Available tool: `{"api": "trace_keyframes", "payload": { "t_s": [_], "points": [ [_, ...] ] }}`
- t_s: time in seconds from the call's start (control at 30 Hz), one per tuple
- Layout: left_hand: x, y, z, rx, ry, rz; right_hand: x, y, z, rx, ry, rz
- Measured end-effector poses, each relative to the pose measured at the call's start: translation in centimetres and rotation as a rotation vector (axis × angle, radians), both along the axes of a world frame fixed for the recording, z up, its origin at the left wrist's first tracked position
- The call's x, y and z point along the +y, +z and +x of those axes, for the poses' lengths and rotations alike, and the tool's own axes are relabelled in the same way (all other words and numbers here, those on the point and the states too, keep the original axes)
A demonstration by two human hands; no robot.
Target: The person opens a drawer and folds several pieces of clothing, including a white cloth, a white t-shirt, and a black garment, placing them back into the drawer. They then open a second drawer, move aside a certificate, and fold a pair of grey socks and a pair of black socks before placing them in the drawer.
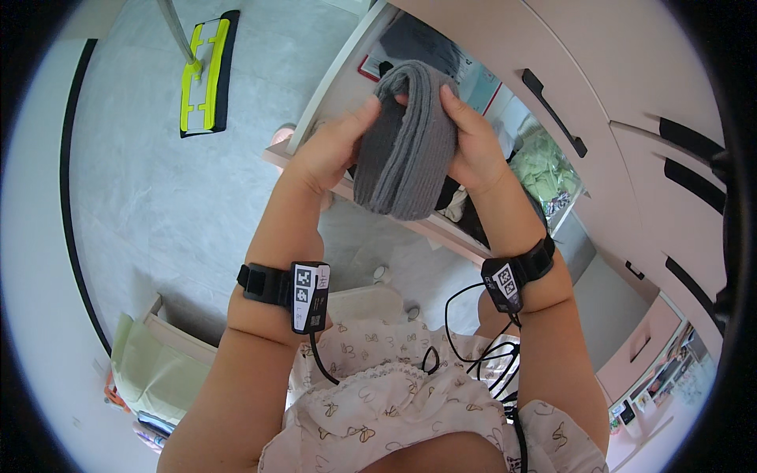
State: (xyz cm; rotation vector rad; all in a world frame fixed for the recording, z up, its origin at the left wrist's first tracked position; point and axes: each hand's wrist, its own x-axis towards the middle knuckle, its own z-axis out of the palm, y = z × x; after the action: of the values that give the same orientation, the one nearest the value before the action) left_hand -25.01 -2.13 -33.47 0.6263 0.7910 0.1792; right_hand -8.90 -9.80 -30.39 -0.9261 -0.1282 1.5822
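Observation:
A folded grey knitted textile [423, 148] is held up between both hands, above a pulled-out drawer [331, 77]. My left hand [334, 145] grips its left side, the thumb near the top edge. On the other side my right hand [476, 139] holds it, with the thumb on the upper right. The folded layers stand on edge and loop over at the top. Below it in the drawer lie dark fabric, a red-edged flat package [369, 68] and a clear bag with light green cloth [541, 165]. The textile hides part of the drawer's contents.
Pink cabinet fronts with black handles [554, 112] rise at the right. A flat mop with a lime-green head [204, 77] stands on the grey floor at the upper left. Pale green cloth [159, 369] covers something at the lower left. Black cables [491, 355] hang near my right forearm.

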Motion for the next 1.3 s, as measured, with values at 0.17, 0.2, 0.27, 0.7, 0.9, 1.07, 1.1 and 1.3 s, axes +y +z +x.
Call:
{"api": "trace_keyframes", "payload": {
  "t_s": [0.17, 0.2, 0.27, 0.7, 0.9, 1.07, 1.1, 1.3],
  "points": [
    [-0.1, 0.6, 0.3, 0.032, -0.058, 0.052, 0.0, 0.2, 0.1, -0.107, 0.009, -0.048],
    [0.0, 0.6, 0.5, 0.056, 0.012, 0.039, 0.0, 0.2, -0.2, -0.098, 0.017, -0.042],
    [0.0, 0.6, 0.6, 0.093, 0.119, 0.014, -0.3, 0.2, -1.0, -0.107, 0.019, -0.080],
    [0.1, -1.0, 0.6, 0.128, 0.281, 0.088, 0.1, -5.1, -5.2, -1.128, 0.121, -0.168],
    [0.4, -2.5, 0.1, 0.134, 0.350, 0.153, 0.7, -6.1, -4.6, -0.814, 0.233, -0.179],
    [0.0, -3.3, -0.3, 0.342, 0.149, 0.227, 1.6, -7.6, -5.1, -0.846, 0.111, -0.147],
    [0.1, -3.5, -0.5, 0.410, 0.139, 0.265, 1.5, -8.1, -4.4, -0.787, 0.172, -0.161],
    [2.6, -4.4, -3.1, 0.599, 0.371, 0.310, 1.5, -12.1, 6.0, -0.886, 0.119, -0.453]
  ]
}}
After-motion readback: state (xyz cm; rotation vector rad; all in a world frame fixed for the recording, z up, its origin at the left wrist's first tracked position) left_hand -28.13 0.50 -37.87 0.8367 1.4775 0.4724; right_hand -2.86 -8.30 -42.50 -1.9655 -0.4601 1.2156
